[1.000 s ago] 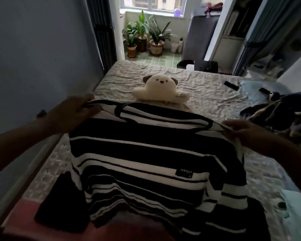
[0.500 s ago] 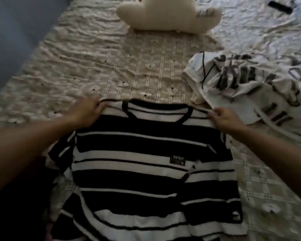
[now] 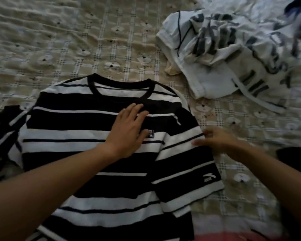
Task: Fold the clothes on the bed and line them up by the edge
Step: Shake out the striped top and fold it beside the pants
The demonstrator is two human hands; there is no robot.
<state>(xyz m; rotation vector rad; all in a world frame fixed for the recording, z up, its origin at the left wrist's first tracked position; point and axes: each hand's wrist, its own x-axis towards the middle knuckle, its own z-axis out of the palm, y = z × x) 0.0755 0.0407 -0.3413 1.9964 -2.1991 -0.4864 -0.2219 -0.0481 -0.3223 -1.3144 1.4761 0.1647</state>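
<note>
Both hands have let go of the shirt's shoulders since half a second ago, and the garment now lies flat on the bed. Left hand (image 3: 129, 131) is spread wide, palm down, fingers (image 3: 135, 108) fanned out, pressing on the chest of the striped T-shirt (image 3: 87, 122) just below the collar (image 3: 120, 84) and partly covering a small dark label (image 3: 150, 133). Right hand (image 3: 217, 140) sits at the seam where the right sleeve (image 3: 189, 169) meets the body; it is blurred, so whether it pinches the cloth or only rests on it cannot be told. That sleeve lies spread outward with a small white logo (image 3: 208, 177) near its hem. On the other side, the left sleeve (image 3: 6, 129) lies bunched and rumpled. Black and white bands run across the shirt, neck end pointing away from the person. Underneath is the beige checked bedspread (image 3: 76, 40). Up and to the right, just beside the shirt's shoulder but apart from it, a crumpled white garment (image 3: 233, 54) with dark lettering and a dark drawcord (image 3: 179, 32) lies unfolded.
</note>
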